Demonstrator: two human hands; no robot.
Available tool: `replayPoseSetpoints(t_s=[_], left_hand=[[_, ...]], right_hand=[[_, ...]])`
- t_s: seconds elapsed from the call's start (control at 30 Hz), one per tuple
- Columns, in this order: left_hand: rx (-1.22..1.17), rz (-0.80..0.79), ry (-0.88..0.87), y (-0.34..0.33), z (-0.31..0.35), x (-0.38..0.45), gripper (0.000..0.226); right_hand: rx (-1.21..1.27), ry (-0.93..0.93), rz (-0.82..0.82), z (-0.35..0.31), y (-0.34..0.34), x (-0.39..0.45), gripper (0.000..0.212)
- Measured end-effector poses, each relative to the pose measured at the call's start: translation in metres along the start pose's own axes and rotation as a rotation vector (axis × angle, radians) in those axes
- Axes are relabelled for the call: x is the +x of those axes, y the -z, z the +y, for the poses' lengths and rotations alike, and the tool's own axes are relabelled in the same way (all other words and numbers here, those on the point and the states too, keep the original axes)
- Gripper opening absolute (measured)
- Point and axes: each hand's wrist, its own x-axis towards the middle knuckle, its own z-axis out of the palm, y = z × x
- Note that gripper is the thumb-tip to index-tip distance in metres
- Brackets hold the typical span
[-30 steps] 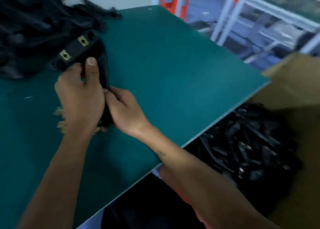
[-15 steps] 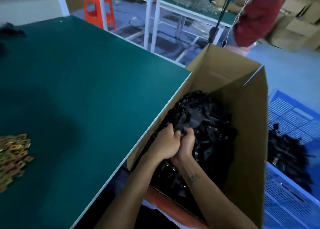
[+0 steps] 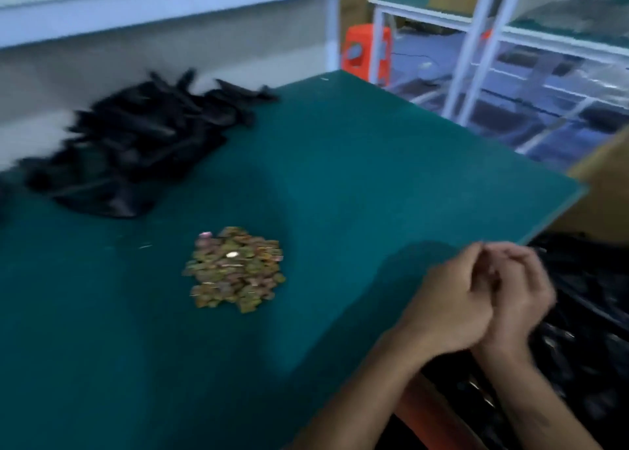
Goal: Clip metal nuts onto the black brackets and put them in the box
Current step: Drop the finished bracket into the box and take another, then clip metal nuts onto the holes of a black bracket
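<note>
Hands meet at the green table's (image 3: 374, 177) right edge, left hand (image 3: 449, 306) pressed against right hand (image 3: 517, 296), fingers loosely curled; blur hides whether they hold anything. Metal nuts (image 3: 235, 269) lie heaped mid-table, loose black brackets (image 3: 136, 143) piled at the far left, finished brackets (image 3: 585, 313) in the cardboard box (image 3: 606, 191) beside the table.

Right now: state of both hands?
Left hand: fingers loosely curled, nothing visible in it; blurred, cannot tell for sure.
Right hand: the same, pressed against the left at the green table's edge.
</note>
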Motion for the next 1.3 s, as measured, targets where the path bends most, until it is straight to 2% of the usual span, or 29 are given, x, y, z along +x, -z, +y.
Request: replayPoseSetpoints(t_s=[0.13, 0.23, 0.37, 0.4, 0.47, 0.57, 0.63, 0.67, 0.77, 0.87, 0.93, 1.03, 1.13, 1.2, 1.27, 1.3], left_hand=[[-0.019, 0.363, -0.088, 0.097, -0.003, -0.015, 0.032], [0.035, 0.668, -0.033, 0.171, -0.025, -0.041, 0.034], [0.085, 1.142, 0.033, 0.239, -0.065, -0.097, 0.029], [0.089, 1.248, 0.048, 0.249, -0.074, -0.109, 0.031], [0.109, 1.383, 0.081, 0.263, -0.087, -0.124, 0.033], [0.176, 1.373, 0.102, 0.27, -0.094, -0.125, 0.031], [0.18, 1.376, 0.098, 0.272, -0.096, -0.124, 0.03], [0.159, 1.395, 0.096, 0.274, -0.098, -0.124, 0.03], [0.058, 1.46, 0.109, 0.279, -0.101, -0.122, 0.033], [0.02, 1.463, 0.115, 0.281, -0.1, -0.12, 0.032], [0.027, 1.466, 0.108, 0.281, -0.101, -0.12, 0.032], [0.035, 1.471, 0.082, 0.282, -0.102, -0.121, 0.029], [0.031, 1.477, 0.075, 0.281, -0.1, -0.119, 0.03], [0.127, 1.482, 0.048, 0.281, -0.094, -0.119, 0.025], [0.391, 1.488, 0.006, 0.278, -0.088, -0.12, 0.018], [0.576, 1.488, 0.004, 0.276, -0.086, -0.12, 0.024]], right_hand=[[-0.111, 0.114, -0.487, 0.004, -0.09, -0.005, 0.028], [-0.218, 0.118, -0.851, 0.02, -0.168, -0.016, 0.031], [-0.448, 0.038, -1.225, 0.042, -0.27, -0.028, 0.026], [-0.493, -0.004, -1.268, 0.047, -0.292, -0.032, 0.024], [-0.472, -0.094, -1.234, 0.058, -0.337, -0.038, 0.021], [-0.203, -0.419, -0.947, 0.073, -0.402, -0.038, 0.013], [-0.252, -0.466, -0.844, 0.085, -0.436, -0.029, 0.04], [-0.314, -0.451, -0.803, 0.09, -0.447, -0.023, 0.048], [-0.432, -0.435, -0.707, 0.103, -0.472, -0.012, 0.045], [-0.616, -0.401, -0.771, 0.115, -0.476, -0.005, 0.033], [-0.624, -0.361, -0.779, 0.124, -0.473, -0.002, 0.036], [-0.283, -0.149, -0.668, 0.124, -0.462, -0.007, 0.044], [0.112, -0.069, -0.554, 0.093, -0.448, -0.015, 0.027], [0.235, -0.035, -0.604, 0.063, -0.436, -0.026, 0.028], [0.251, -0.007, -0.734, 0.035, -0.417, -0.04, 0.041], [0.249, 0.006, -0.839, 0.022, -0.404, -0.048, 0.042]])
